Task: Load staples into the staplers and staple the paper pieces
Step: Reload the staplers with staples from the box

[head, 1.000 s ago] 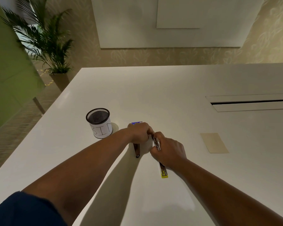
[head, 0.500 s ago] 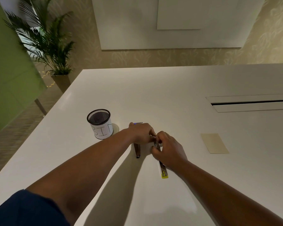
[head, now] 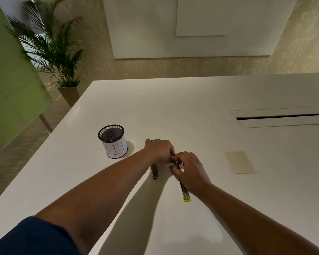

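Near the middle of the white table, a stapler lies opened out, its yellow end toward the near edge. The right hand curls over it, fingers pinching its far part. The left hand, fingers curled, grips another dark stapler just beside. A mesh cup marked BIN stands toward the left edge, a tan paper piece toward the right.

Left hand hides stapler body; right hand covers fingertips.

Right hand: fingertips drawn closer against left hand at frame centre; open stapler barely shifted.
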Demonstrator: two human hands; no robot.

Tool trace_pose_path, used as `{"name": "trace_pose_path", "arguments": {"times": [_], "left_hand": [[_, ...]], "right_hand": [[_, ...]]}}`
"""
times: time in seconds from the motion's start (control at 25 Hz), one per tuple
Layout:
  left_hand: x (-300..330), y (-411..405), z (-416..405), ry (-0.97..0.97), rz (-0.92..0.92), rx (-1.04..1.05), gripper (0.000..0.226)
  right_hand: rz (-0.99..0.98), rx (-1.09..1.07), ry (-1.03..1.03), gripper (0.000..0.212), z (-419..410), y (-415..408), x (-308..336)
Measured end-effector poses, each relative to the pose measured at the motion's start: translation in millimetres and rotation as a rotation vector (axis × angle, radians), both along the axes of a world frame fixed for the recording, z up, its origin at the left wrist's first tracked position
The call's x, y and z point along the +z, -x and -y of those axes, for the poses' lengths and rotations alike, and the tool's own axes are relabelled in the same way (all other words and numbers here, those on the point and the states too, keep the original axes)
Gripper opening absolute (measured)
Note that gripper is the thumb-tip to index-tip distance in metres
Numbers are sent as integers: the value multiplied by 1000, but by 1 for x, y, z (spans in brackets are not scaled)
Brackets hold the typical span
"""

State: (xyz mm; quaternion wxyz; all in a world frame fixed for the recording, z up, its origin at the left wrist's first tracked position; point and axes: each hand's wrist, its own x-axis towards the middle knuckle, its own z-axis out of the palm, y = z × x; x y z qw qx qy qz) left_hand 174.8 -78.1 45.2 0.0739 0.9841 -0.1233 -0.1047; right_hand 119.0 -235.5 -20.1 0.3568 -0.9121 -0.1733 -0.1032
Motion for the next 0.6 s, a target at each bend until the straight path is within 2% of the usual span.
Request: {"name": "trace_pose_path", "arguments": {"times": [0.32, 0.6], "left_hand": [[0, 4, 4, -2, 27, 27, 24], [1, 1, -5, 108, -95, 41, 32]], "right_hand": [[49, 13, -34, 8, 2, 1, -3], [-70, -65, -174, 19, 1, 2, 1]]}}
